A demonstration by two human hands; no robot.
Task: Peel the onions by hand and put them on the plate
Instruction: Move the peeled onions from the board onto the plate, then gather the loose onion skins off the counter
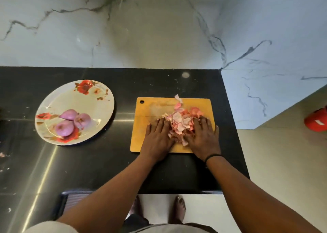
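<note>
Nearest to us, our bare feet (pixel 178 209) stand on pale floor below the edge of the black counter (pixel 99 162), and both forearms reach forward over it to the wooden cutting board (pixel 150 112), our landmark. On the board's near half our left hand (pixel 157 137) lies flat, fingers straight and released, pressing against the left flank of a heap of pink onion skins (pixel 182 121); our right hand (pixel 203 137), a dark band (pixel 213 156) at its wrist, lies the same way against the heap's right flank, fingers extended and gripping nothing. The skins sit between the two hands and spread toward the board's far right, one loose flake reaching its far edge. The board's long axis runs left to right, with a round hanging hole (pixel 142 101) in its far left corner. Well to the left of the board rests a flowered plate (pixel 88 98), and on its near part sit three peeled purple onions (pixel 72 122), touching one another; the farthest one points its tip leftward. Beyond the board rises a veined marble wall (pixel 141 29). Far right of the board, on the floor, lies a red object (pixel 316 121) with a white mark we cannot read.
</note>
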